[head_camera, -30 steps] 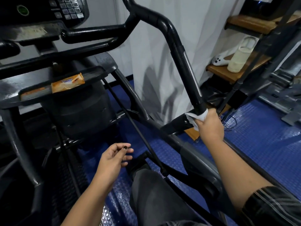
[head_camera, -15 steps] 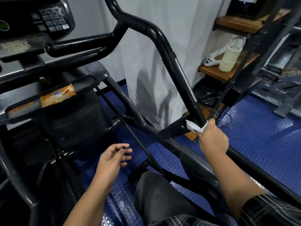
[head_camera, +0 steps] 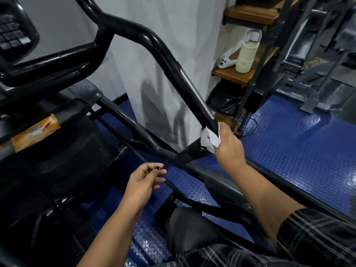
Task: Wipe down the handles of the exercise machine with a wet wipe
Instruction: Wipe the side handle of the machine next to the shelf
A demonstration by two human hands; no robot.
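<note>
Two hands show up in the head cam. The right grip is clenched round a white wet wipe, pressing it onto the very bottom of the long black handle, right where the bar meets the bracket on the machine's frame. Bits of the wipe poke out above and to the left of the fingers. From there the handle runs up and left, with a shiny metal stretch partway, then bends toward the console at top left. The left grip is released, fingers loosely curled with nothing in them, hanging just beside a thin black rod. An orange snack pack lies in the tray on the left. A white curtain hangs behind the handle. On a wooden shelf at right, a pale jug stands next to a white controller. A blue studded floor mat lies underneath
</note>
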